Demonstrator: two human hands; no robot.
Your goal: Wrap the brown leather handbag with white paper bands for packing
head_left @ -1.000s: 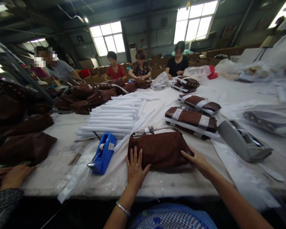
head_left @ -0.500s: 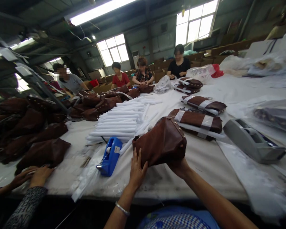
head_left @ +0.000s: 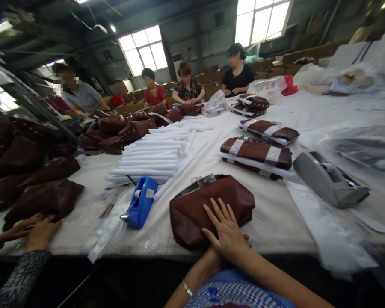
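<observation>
A dark brown suede bag (head_left: 192,205) lies flat on the white table (head_left: 276,218) just in front of me, with a clear tag and metal hardware along its far edge. My right hand (head_left: 226,229) rests flat on top of the bag, fingers spread, holding nothing. My left hand (head_left: 208,258) is tucked under my right wrist at the bag's near edge, with its fingers hidden. My left forearm shows below it, wearing a bracelet.
A blue tape dispenser (head_left: 138,207) sits left of the bag and a grey one (head_left: 327,179) to the right. Behind lie white rolls (head_left: 154,156) and wrapped bags (head_left: 256,154). Brown bags (head_left: 35,179) pile up at left, near a co-worker's hands (head_left: 35,231). Several people sit at the far side.
The bag, lying flat a second ago, was lifted and turned in both hands, then laid down again. My right hand moved on top of it and my left slid beneath my right wrist.
</observation>
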